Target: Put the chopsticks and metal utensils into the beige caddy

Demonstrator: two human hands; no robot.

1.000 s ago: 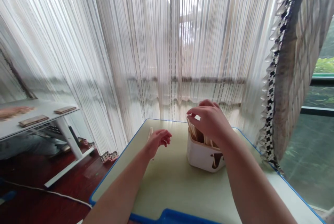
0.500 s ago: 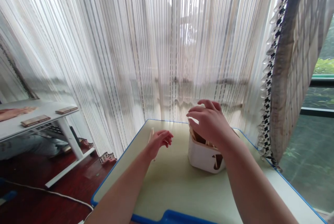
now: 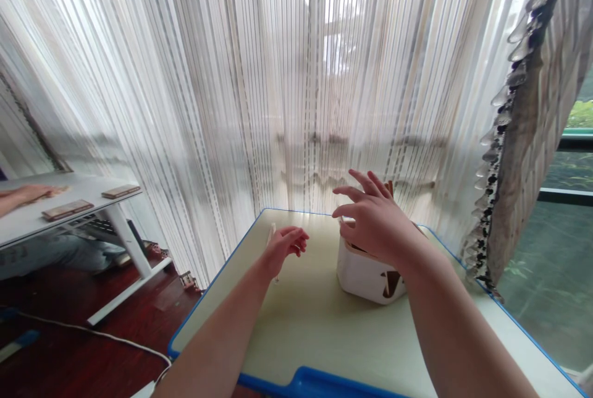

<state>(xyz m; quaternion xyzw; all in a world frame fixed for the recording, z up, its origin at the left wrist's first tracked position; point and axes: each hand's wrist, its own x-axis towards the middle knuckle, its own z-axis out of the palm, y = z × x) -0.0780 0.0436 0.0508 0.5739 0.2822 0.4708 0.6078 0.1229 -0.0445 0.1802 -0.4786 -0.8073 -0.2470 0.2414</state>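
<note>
My right hand (image 3: 377,222) is over the mouth of a white box-shaped container (image 3: 364,277), its fingers spread apart and nothing visible between them. The container has a brown rim and a dark cut-out in its side; the hand hides most of its opening. Brown stick ends (image 3: 390,187) rise behind that hand. To the left, my left hand (image 3: 288,246) hovers over the table with loosely curled fingers, and I see nothing in it. Thin pale sticks (image 3: 273,230) lie on the table beside and partly beneath the left hand and wrist.
The pale table (image 3: 301,324) has a blue edge and a raised blue part at the front. A striped sheer curtain (image 3: 296,89) hangs behind it. At far left, another person's hand (image 3: 34,193) rests on a white table (image 3: 28,232) bearing two flat wooden pieces.
My right hand has lifted its fingers and spread them wider over the container. My left hand has barely moved, its fingers slightly more gathered. The view has shifted a little.
</note>
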